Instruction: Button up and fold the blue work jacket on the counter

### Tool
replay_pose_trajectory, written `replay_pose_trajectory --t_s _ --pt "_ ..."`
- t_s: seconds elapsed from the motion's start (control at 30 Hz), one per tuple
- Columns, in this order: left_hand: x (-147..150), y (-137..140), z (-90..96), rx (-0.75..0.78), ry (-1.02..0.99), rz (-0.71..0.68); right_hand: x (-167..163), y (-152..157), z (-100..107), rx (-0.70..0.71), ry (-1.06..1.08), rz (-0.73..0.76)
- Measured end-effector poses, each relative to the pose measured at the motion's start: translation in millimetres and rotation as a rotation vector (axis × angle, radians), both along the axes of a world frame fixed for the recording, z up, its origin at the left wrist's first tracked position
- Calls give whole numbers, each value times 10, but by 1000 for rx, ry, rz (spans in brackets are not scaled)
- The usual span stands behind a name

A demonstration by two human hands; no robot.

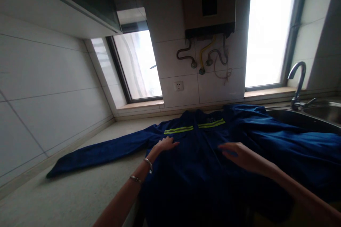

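A dark blue work jacket (186,159) with yellow-green stripes across the chest lies spread over the counter, its collar towards the wall. One sleeve stretches out to the left on the countertop; the other side reaches over the sink edge at the right. My left hand (165,144), with two bracelets at the wrist, rests on the chest just below the left stripe, fingers apart and holding nothing. Over the right front of the jacket is my right hand (237,152), slightly blurred, fingers loosely extended and thumb apart. Whether it touches the cloth is hard to tell.
The pale countertop (106,188) meets a tiled wall on the left. A steel sink (323,111) with a curved faucet (299,81) stands at the right. A water heater (209,3) with pipes hangs above, between two windows. A socket (179,86) sits lower on the wall.
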State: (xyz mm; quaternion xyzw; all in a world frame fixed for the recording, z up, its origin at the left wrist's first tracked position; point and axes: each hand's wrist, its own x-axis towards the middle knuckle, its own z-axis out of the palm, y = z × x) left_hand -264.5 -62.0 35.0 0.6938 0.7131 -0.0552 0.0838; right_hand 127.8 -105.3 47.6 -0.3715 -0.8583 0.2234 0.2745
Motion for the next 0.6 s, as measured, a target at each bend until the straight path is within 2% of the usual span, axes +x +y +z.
replay_pose_trajectory --t_s 0.07,0.1,0.17,0.27,0.37,0.6 --pt "108 145 -46 188 65 50 -188 509 19 170 -142 -132" --pt "156 221 -94 277 98 60 -296 764 -9 194 -219 -220" --pt "214 365 -218 355 130 49 -497 1223 -133 162 -354 -363" --pt "192 540 -388 249 74 26 -684 1707 -387 -41 -486 -429" --pt "111 670 -460 192 24 26 -730 1974 -563 -185 -503 -437" --pt "19 968 -460 189 30 -3 -734 2331 -662 -190 -484 -445"
